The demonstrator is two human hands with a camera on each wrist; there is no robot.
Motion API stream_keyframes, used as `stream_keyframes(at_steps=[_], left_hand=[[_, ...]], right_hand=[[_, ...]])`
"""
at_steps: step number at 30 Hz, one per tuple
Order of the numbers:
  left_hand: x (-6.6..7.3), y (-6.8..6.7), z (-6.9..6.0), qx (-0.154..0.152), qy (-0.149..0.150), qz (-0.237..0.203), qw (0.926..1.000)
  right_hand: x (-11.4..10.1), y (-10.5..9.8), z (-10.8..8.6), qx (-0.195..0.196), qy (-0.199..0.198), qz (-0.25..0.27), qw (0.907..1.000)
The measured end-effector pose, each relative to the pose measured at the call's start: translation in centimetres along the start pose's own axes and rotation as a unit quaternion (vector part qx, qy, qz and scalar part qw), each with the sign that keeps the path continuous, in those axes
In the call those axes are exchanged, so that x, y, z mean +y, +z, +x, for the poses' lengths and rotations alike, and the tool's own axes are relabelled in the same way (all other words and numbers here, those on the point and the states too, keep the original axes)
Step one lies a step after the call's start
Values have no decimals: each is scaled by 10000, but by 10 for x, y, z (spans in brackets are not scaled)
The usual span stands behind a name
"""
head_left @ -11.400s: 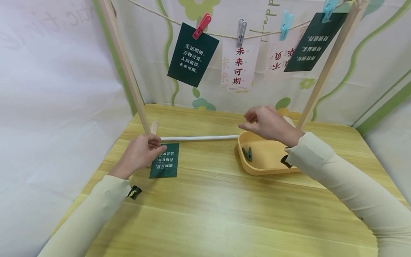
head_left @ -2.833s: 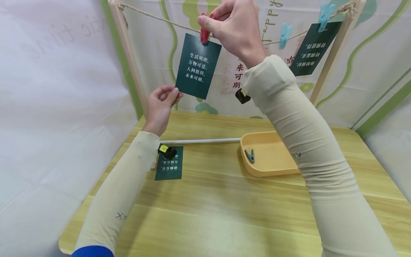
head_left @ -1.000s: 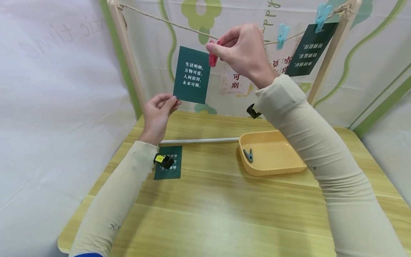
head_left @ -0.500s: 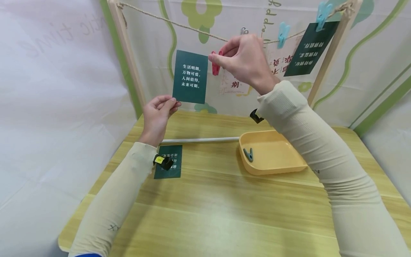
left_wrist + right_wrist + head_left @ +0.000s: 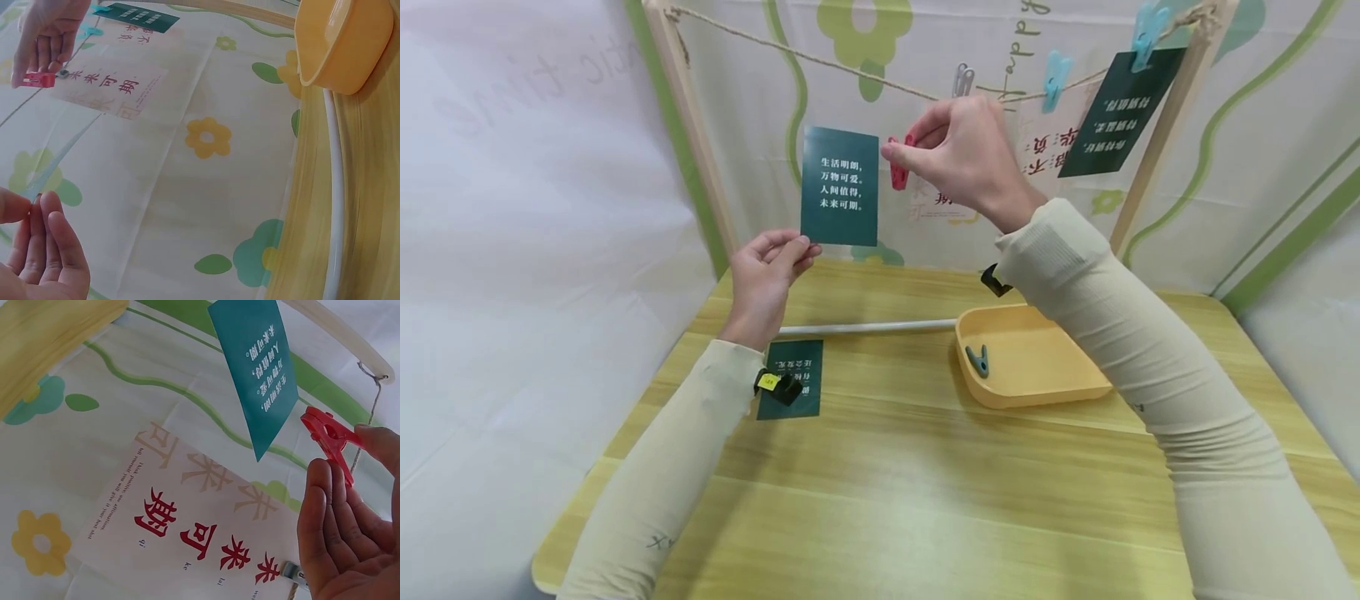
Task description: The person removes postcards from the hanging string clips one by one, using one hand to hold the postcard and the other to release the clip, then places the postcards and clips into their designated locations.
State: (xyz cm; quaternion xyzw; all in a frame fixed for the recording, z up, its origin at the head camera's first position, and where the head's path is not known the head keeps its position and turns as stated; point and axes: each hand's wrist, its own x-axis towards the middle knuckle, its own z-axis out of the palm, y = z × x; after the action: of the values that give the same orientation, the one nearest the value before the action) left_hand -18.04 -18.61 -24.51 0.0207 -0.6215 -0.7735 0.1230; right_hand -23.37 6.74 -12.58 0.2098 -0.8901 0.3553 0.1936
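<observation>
Three green cards (image 5: 840, 227) show: one in the left fingers (image 5: 775, 241), one below them, one right of the right fingers (image 5: 929, 122). Two pale cards (image 5: 181, 503) hang beyond those. Pegs (image 5: 898, 177) number five (just one, red, in fingers). Below the fingers: one tray (image 5: 1037, 358), one white rod (image 5: 868, 327).

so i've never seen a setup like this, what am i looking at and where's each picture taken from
There is no machine: a person works with two bare hands. The wide picture comes from a camera on the head, looking forward and down; the other two come from wrist cameras. The left hand pinches a dark green card near its lower corner; the right hand pinches a red clothespin, not clipped to that card. On the wooden table lie another card, a white rod and a yellow tray holding a greyish-green clothespin. Behind, more cards hang.
</observation>
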Motion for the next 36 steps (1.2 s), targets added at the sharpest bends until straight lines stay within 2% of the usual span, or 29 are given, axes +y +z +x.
stream_keyframes(at_steps=[8, 13, 24, 36], left_hand=[[-3, -1, -4, -6, -141, 12, 9999], [-4, -3, -5, -4, -206, 40, 9998], [-7, -2, -6, -144, -110, -52, 9998], [-11, -3, -10, -237, -188, -23, 9995]], right_hand=[[9, 1, -7, -171, -10, -141, 9998], [18, 2, -10, -383, 44, -53, 9992], [35, 6, -16, -485, -64, -145, 9987], [47, 8, -27, -596, 161, -68, 9981]])
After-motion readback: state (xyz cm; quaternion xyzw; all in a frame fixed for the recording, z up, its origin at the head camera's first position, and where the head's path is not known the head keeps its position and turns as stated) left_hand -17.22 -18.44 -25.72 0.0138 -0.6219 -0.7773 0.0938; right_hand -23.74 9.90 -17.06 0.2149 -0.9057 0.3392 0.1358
